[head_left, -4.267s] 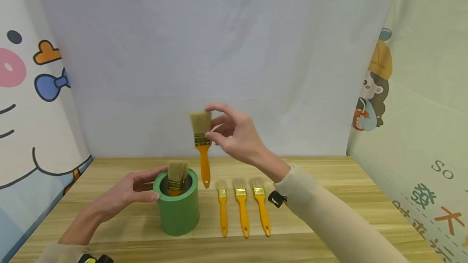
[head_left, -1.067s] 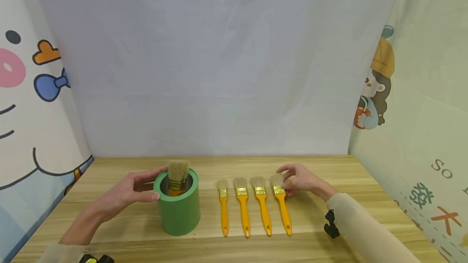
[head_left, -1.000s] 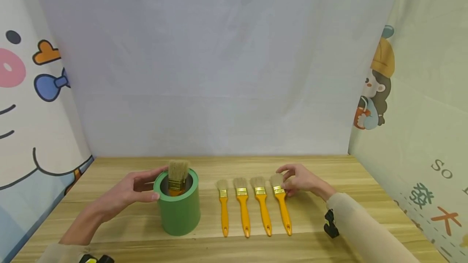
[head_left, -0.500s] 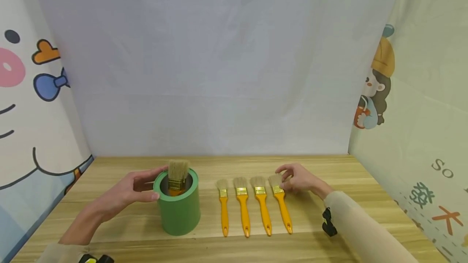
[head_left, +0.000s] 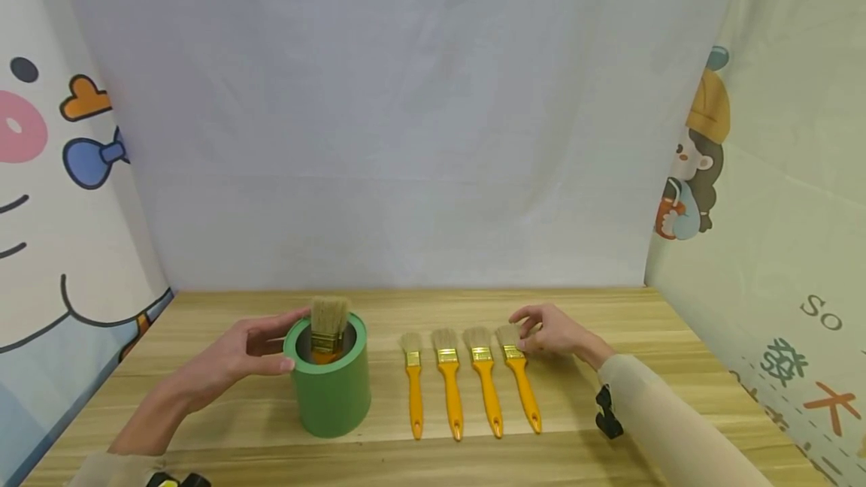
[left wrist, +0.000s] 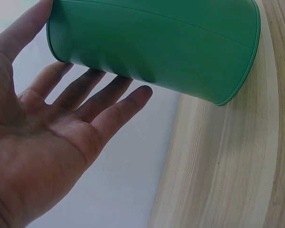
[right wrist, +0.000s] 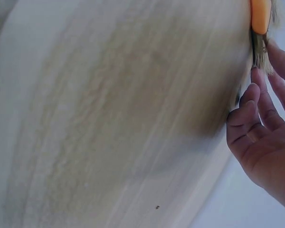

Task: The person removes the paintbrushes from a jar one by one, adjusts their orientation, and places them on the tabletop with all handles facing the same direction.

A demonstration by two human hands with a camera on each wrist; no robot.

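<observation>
A green can (head_left: 333, 401) stands upright at the left of the table, with a paintbrush (head_left: 329, 319) in it, bristles up. My left hand (head_left: 237, 358) holds the can near its rim, thumb on the near side and fingers behind. In the left wrist view, the fingers (left wrist: 121, 111) lie along the can's wall. To the right, paintbrushes with orange handles lie in a row, bristles away from me. My right hand (head_left: 556, 333) pinches the rightmost paintbrush (head_left: 523, 385) by its bristles, close to the metal band. The right wrist view shows its orange handle (right wrist: 260, 16) only in part.
Beside the can lie a narrow paintbrush (head_left: 415, 397) and two wider ones, a middle paintbrush (head_left: 451, 397) and another paintbrush (head_left: 488, 397). The wooden table (head_left: 237, 457) ends at a pale cloth backdrop (head_left: 406, 134). Printed cloths hang on both sides.
Over four seconds, my right hand has brought the wide paintbrush down from beside the can to the row's right end. Lately its bristle end shifted slightly left. The left hand stays put.
</observation>
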